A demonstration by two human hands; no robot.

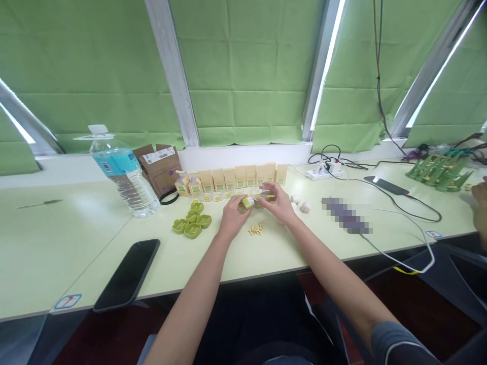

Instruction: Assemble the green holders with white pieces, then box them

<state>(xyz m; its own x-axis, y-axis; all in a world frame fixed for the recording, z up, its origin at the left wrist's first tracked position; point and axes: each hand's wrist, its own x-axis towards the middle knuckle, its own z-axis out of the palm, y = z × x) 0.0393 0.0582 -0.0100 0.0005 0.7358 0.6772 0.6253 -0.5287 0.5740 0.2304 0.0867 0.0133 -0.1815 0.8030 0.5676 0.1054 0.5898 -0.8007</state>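
Near the middle of the table, my left hand (233, 215) is closed around a small green-and-white piece (248, 202). My right hand (278, 204) is beside it, its fingers bent on a clear round plastic piece (257, 191); the fingers partly cover it. Below the hands lies a small heap of yellow curled pieces (256, 229). Several green shaped cups (193, 230) sit to the left of my left hand. Small white rounded pieces (305, 207) are just right of my right hand. Behind, clear small containers with yellow spots (217, 196) stand in a line.
A row of beige boxes (230, 178) stands at the back. To the left are a water bottle (131, 182), a cardboard box (162, 170) and a phone (127, 274). A power strip (323, 173), cables and green spiky pieces (439, 171) lie right, near another person's hand (480, 195).
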